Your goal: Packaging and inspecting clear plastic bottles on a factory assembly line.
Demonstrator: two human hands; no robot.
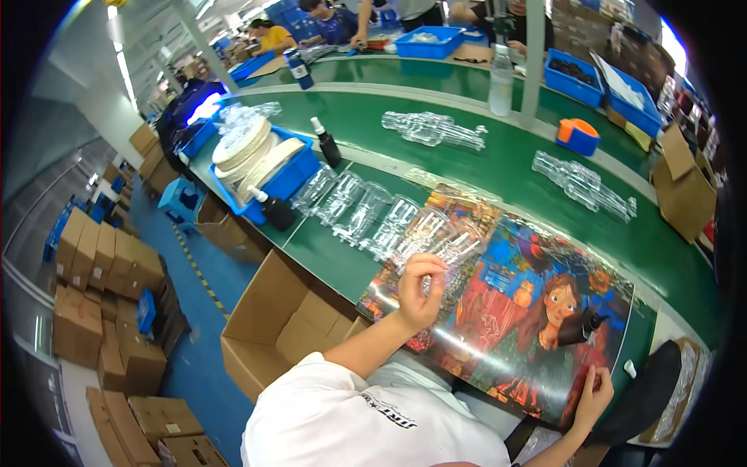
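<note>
My left hand (421, 291) is raised over the left part of a glossy printed sheet (498, 350), its fingers curled in toward the thumb. Whatever it may hold is hidden. Just beyond it, several clear plastic pieces (367, 212) lie in a row, some of them on the sheet. My right hand (594, 398) is at the sheet's right edge with its fingers drawn together; I cannot make out anything in them. A black bottle (577, 328) with a narrow tip rests on the sheet above that hand. Beside it, near the table edge, is a small white piece (629, 368).
Two larger clear plastic bundles (433, 130) (585, 185) lie on the green table (342, 101). A blue bin (299, 173) with round pale discs stands left, near two black bottles (327, 144). An open carton (284, 323) is below. Orange-blue tape dispenser (577, 136) sits far right. People work opposite.
</note>
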